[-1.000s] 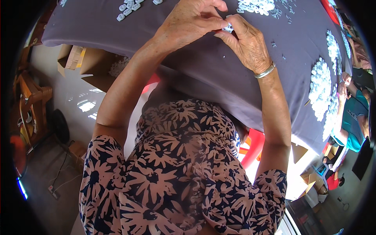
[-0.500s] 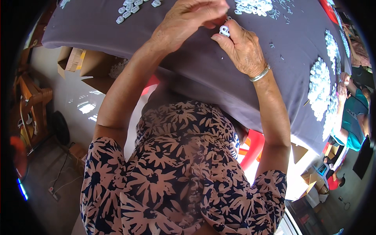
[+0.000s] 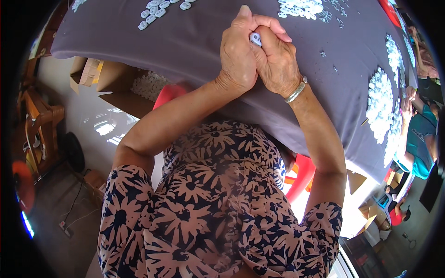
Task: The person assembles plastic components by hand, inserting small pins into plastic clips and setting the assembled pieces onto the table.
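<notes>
Above the near part of the dark cloth-covered table, my two hands are pressed together. Between them shows one end of a small white plastic part (image 3: 255,40) with dark holes; the rest of it is hidden by fingers. My right hand (image 3: 279,62), with a silver bracelet at the wrist, is closed around the part. My left hand (image 3: 238,55) is closed against it from the other side, thumb pointing up and fingers wrapped over the right hand's fingers. Similar white parts (image 3: 153,15) lie loose beyond my left hand, and a heap of them (image 3: 301,8) lies beyond my right.
Small metal pieces (image 3: 340,11) are scattered at the far right of the cloth (image 3: 194,44). Larger white heaps (image 3: 380,104) lie along the right side, where a person in teal (image 3: 419,139) sits. An open cardboard box (image 3: 113,78) of white pieces stands below the table's left edge.
My left hand has come down and right, from above the part to closing against my right hand. The right hand has turned and shifted slightly left, and the part shows less.
</notes>
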### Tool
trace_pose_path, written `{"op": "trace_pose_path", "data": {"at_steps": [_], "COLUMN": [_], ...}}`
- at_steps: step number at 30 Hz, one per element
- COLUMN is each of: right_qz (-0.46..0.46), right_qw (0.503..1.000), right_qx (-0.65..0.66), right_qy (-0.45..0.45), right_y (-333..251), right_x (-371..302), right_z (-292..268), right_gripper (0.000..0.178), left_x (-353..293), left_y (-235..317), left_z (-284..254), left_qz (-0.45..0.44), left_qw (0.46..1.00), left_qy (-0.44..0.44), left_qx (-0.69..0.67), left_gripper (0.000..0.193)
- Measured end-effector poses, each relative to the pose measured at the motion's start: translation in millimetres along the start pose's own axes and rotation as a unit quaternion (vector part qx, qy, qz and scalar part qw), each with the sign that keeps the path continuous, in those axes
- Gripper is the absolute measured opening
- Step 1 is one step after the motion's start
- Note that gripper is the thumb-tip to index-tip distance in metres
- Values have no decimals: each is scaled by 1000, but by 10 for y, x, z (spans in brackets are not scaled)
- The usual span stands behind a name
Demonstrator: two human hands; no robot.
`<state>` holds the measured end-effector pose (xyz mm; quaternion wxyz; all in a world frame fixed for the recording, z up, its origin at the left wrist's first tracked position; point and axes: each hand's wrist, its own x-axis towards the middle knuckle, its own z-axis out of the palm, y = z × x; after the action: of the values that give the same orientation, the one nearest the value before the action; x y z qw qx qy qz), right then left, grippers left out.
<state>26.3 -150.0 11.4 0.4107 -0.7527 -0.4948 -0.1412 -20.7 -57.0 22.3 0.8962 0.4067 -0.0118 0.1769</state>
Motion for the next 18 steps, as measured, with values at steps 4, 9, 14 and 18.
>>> {"op": "trace_pose_path", "data": {"at_steps": [4,9,14,18], "right_qz": [-6,3,43,54], "right_qw": [1000,1000,999,998], "right_qx": [-14,2,7,-3], "right_qy": [16,20,12,5], "right_y": [27,24,72,81], "right_x": [0,26,5,21], "right_z": [12,16,31,32], "right_gripper": [27,25,24,25], "left_x": [40,260,127,151], "left_y": [-13,-103,-62,-63], "left_z": [62,-100,-31,-39], "left_qz": [-21,232,-23,-40], "left_qw": [998,951,999,998], "left_qy": [41,-203,33,42], "left_qx": [43,38,12,38], "left_gripper": [65,63,59,60]}}
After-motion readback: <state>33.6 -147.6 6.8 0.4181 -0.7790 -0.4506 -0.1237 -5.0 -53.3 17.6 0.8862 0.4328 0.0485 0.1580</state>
